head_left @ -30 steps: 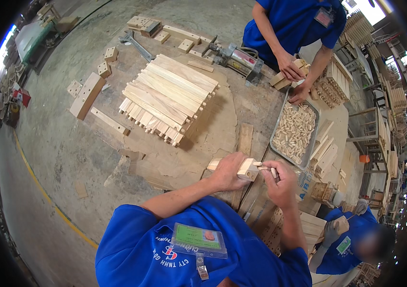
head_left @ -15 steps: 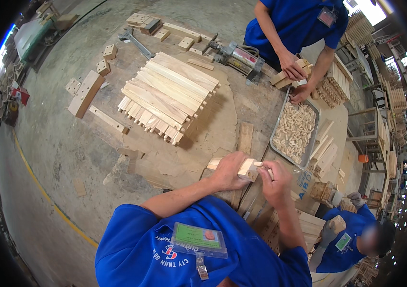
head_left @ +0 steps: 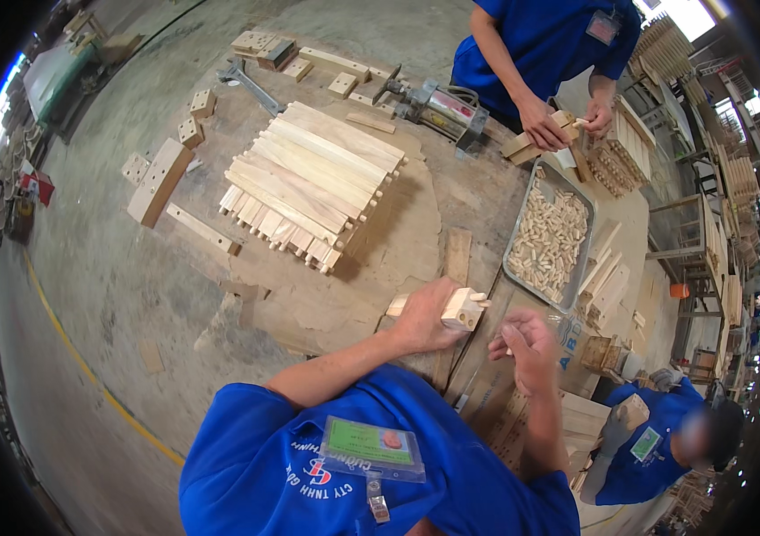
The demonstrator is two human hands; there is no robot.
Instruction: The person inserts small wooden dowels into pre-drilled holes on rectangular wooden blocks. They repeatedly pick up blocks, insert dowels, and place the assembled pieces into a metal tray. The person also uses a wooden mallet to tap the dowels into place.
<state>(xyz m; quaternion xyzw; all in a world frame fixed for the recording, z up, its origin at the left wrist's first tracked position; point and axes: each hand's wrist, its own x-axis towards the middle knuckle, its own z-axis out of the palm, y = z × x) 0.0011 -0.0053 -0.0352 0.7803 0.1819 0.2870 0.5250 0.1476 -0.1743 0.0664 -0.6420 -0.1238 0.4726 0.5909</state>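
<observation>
Pale wooden block [head_left: 462, 308] clenched in left hand [head_left: 422, 315] above bench [head_left: 344, 295], long axis level, doweled end pointing right. Right hand [head_left: 526, 347] just beside, fingers pinched; contents indiscernible.

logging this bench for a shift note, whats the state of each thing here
left hand: closed on the wooden block
wooden block: held off the table, dowels poking from its end
right hand: fingers curled, beside the block, contents unclear
metal tray: filled with dowels
slat stack: piled in crossed layers
</observation>
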